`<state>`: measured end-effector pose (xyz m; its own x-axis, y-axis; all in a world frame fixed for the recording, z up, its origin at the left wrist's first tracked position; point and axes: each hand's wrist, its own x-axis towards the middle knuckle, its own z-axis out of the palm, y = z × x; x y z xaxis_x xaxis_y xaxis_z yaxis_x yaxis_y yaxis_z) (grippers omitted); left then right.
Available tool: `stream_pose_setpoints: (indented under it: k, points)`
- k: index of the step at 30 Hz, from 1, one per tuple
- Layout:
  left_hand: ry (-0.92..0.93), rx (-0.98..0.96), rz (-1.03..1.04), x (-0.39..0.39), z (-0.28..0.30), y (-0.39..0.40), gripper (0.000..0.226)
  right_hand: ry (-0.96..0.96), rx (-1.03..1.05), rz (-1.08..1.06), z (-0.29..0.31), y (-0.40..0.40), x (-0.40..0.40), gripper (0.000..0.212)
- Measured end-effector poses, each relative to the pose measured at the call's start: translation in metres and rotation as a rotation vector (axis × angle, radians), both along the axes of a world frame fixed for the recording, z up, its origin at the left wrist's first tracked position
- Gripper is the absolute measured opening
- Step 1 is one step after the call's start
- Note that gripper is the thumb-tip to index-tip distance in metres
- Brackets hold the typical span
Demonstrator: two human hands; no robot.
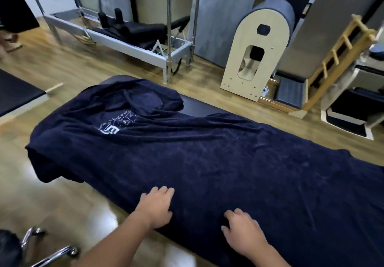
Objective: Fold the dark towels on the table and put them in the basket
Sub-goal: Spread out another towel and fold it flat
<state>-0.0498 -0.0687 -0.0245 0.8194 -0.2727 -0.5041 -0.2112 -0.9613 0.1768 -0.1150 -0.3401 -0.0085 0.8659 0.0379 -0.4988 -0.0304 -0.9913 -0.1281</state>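
Observation:
A large dark navy towel (207,158) with a white printed logo lies spread over the long padded table (199,105), rumpled at the far end and hanging over the left corner. My left hand (155,206) rests on the towel at the near edge, fingers curled down onto the cloth. A little to the right, my right hand (243,229) also lies on the towel at the near edge with its fingers bent into the fabric. Whether either hand pinches the cloth is not plain. No basket is in view.
A metal-framed reformer (133,38) stands at the back. A wooden ladder barrel (257,52) and a wooden ladder (340,57) stand at the back right. Chrome chair legs (47,246) show at the lower left on the wooden floor.

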Motion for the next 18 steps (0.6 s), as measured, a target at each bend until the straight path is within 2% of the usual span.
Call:
stream_pose_setpoints:
  k: [5, 12, 15, 18]
  points:
    - [0.142, -0.107, 0.047, 0.063, 0.005, 0.018, 0.034, -0.068, 0.070, -0.069, 0.005, 0.025, 0.066, 0.037]
    - [-0.139, 0.040, 0.051, 0.173, 0.016, 0.053, 0.026, -0.194, 0.115, -0.177, 0.017, 0.032, 0.196, 0.032]
    - [-0.243, 0.012, 0.048, 0.241, 0.013, 0.066, 0.031, -0.273, 0.139, -0.210, 0.016, 0.031, 0.265, 0.029]
    - [-0.239, -0.062, 0.113, 0.307, 0.011, 0.072, 0.055, -0.359, 0.191, -0.264, 0.012, 0.035, 0.330, 0.024]
